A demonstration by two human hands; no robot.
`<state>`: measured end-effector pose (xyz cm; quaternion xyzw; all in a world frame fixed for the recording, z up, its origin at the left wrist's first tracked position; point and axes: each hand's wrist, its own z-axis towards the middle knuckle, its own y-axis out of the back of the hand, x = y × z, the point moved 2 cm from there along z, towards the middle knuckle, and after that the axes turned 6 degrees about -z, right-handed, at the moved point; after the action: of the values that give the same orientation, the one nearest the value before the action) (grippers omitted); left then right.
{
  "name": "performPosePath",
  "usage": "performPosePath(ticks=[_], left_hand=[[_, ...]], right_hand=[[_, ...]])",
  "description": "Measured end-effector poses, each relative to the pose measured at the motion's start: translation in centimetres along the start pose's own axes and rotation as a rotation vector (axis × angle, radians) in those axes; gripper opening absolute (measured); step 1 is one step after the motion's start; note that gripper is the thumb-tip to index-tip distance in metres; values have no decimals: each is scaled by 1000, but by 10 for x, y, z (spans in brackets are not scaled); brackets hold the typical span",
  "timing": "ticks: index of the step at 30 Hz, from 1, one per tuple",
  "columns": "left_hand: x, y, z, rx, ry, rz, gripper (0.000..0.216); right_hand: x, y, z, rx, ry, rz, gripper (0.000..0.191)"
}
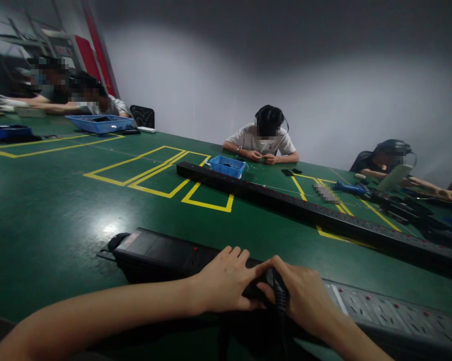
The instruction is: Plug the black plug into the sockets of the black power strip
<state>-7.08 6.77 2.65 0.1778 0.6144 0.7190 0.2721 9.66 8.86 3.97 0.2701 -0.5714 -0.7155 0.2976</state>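
Observation:
A long black power strip (158, 253) lies along the near edge of the green table, with a row of sockets and small red parts on its upper face. My left hand (228, 281) is closed over the strip's middle, fingers across its far edge and thumb on the near side. Beside it, my right hand (306, 291) grips a black plug (280, 291) whose ribbed cord hangs down toward me. The plug is held against the strip; the hands cover its front end, so I cannot tell whether it sits in a socket.
A second long black strip (271, 197) lies diagonally across the green table (60, 210). Beyond it stands a blue tray (228, 168); a larger blue tray (100, 123) is at the far left. Several people sit around the table. Yellow tape outlines mark its surface.

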Motion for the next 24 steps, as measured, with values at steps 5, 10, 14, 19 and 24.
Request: performPosePath(ticks=[5,10,14,19,24], left_hand=[[0,1,1,19,14,2,72],[0,2,2,43,11,1,69],[0,3,4,53,4,-10,66],[1,6,5,84,-6,-39,61],[3,9,5,127,-41,-78,63]], right_hand=[[-4,6,7,84,25,94,15],[-5,0,5,32,47,100,15],[-5,-2,4,-29,55,94,17],[-6,-3,6,-32,60,103,17],[-7,-4,6,-27,68,110,17]])
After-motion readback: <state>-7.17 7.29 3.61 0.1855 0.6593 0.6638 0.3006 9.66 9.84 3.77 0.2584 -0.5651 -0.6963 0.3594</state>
